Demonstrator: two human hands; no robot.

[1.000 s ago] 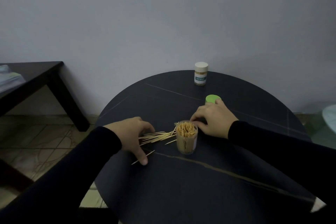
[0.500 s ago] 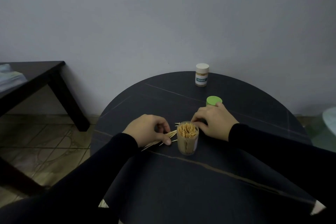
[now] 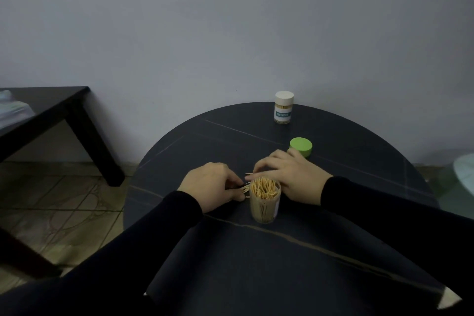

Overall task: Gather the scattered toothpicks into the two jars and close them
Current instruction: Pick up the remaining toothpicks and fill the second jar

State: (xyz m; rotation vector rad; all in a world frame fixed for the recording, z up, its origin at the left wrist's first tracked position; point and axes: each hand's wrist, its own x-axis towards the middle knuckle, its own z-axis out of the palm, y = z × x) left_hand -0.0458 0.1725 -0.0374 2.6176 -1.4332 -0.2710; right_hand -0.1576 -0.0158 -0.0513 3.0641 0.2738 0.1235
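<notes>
An open clear jar (image 3: 265, 206) packed with upright toothpicks stands at the middle of the round dark table (image 3: 282, 251). My left hand (image 3: 214, 185) lies just left of it, its fingers curled round a bunch of loose toothpicks (image 3: 245, 189) whose tips stick out toward the jar. My right hand (image 3: 287, 174) rests behind and to the right of the jar, fingers bent down onto the table over a few more toothpicks. A green lid (image 3: 301, 147) lies just beyond that hand. A second jar (image 3: 284, 108), capped white and labelled, stands at the table's far edge.
A dark low table (image 3: 43, 110) with something pale on it stands to the left, over a tiled floor (image 3: 64, 200). A pale round object (image 3: 465, 169) shows at the right edge. A plain wall rises right behind the round table.
My left hand has swept the spread toothpicks rightward into a bunch and closed on them beside the jar. My right hand has hardly moved.
</notes>
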